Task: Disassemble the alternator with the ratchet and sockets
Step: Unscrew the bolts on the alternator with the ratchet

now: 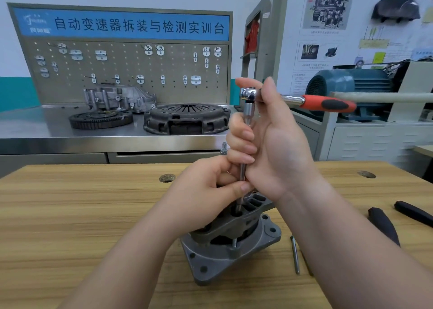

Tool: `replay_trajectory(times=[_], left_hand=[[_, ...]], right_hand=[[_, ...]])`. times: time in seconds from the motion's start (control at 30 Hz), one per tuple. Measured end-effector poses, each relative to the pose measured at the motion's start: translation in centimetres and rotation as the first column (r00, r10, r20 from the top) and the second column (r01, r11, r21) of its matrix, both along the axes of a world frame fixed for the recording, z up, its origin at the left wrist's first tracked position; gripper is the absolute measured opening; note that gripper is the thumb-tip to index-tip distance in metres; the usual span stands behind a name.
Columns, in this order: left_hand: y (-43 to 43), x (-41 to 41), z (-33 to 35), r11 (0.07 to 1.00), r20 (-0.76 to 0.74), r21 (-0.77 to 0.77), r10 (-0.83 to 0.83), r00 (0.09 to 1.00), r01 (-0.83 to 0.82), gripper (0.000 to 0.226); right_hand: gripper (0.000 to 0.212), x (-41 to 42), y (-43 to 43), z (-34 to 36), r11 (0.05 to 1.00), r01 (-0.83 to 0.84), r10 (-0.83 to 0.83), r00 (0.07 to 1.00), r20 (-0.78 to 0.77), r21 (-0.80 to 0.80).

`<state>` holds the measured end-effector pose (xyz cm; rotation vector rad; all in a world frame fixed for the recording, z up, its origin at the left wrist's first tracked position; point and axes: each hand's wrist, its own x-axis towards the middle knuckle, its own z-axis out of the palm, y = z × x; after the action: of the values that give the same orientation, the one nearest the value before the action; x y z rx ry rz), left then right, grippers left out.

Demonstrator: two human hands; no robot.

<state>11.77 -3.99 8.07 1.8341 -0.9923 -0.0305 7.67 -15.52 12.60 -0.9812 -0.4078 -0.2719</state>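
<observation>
In the head view, a blue banner (138,25) is seen across the top of a grey pegboard (131,69), and white characters can be read on it: 自动变速器拆装与检测实训台; a small logo at its left end is too blurred to be made out. Metal hooks are hung on the pegboard. Posters (328,8) with diagrams are fixed to the wall at the right, but their print cannot be read. A steel bench (70,132) is set below the pegboard, and on it a toothed flywheel (100,118), a clutch cover (187,118) and an aluminium housing (119,97) are laid. A teal electric motor (346,83) is mounted on a cabinet at the right. Nearest the camera, a wooden table (70,215) with round holes in its top is seen. The alternator (229,245) is stood on this table, in the middle, just below both hands. A ratchet (325,103) with a red and black handle is held level above it, and an extension bar (242,175) is run down from the ratchet's head into the alternator's top. The bar is gripped by the curled fingers of the right hand (269,144), whose thumb and forefinger are raised to the ratchet head. Lower down, the bar is pinched by the left hand (206,191). A long bolt (295,254) is laid on the table just right of the alternator, and two black objects (384,224) are laid farther right.
</observation>
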Motion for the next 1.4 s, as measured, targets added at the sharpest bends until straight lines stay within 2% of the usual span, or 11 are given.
replay_trajectory(times=[0.13,0.23,0.43,0.6,0.77,0.83,0.97,1.07,1.27,1.4], left_hand=[[0.0,-0.2,0.0,1.000,-0.002,-0.028,-0.010,1.000,0.010,0.011],[-0.2,-0.6,0.1,0.999,0.005,-0.039,-0.013,1.000,0.014,0.026],[-0.1,-0.7,0.2,1.000,0.015,0.013,0.004,1.000,-0.004,0.012],[0.2,-0.9,0.4,0.999,0.022,0.034,-0.007,1.000,0.006,0.014],[0.4,-0.7,0.6,1.000,-0.018,0.015,-0.010,1.000,0.011,0.023],[0.4,-0.6,0.5,1.000,-0.027,0.009,-0.015,1.000,0.015,0.019],[0.2,-0.7,0.3,0.999,-0.042,-0.034,-0.028,0.999,0.027,0.033],[-0.2,-0.9,0.0,0.998,-0.030,-0.048,-0.028,0.999,0.027,0.034],[-0.4,-1.0,-0.3,1.000,0.010,0.006,-0.006,1.000,0.006,0.033],[-0.1,-0.8,-0.2,0.999,0.022,0.048,-0.014,1.000,0.013,0.012]], right_hand=[[0.020,-0.2,0.3,-0.1,0.999,0.037,-0.035,0.996,0.077,-0.030],[0.012,-0.4,0.5,-0.2,0.993,0.104,-0.095,0.985,0.142,-0.058],[0.011,-0.4,1.2,-0.3,0.966,0.238,-0.212,0.953,0.217,-0.097],[0.017,-0.3,0.9,-0.1,0.968,0.223,-0.201,0.963,0.177,-0.115],[0.022,-0.1,0.7,-0.1,0.990,0.136,-0.131,0.987,0.094,-0.042],[0.026,-0.1,0.6,0.0,0.994,0.109,-0.107,0.990,0.087,-0.023],[0.031,-0.2,0.7,0.0,0.995,0.095,-0.094,0.991,0.093,-0.002],[0.035,-0.2,0.8,-0.2,0.993,0.110,-0.106,0.989,0.107,-0.035],[0.027,-0.4,0.9,-0.5,0.952,0.256,-0.224,0.957,0.186,-0.169],[0.025,-0.3,0.9,-0.7,0.904,0.390,-0.345,0.908,0.240,-0.175]])
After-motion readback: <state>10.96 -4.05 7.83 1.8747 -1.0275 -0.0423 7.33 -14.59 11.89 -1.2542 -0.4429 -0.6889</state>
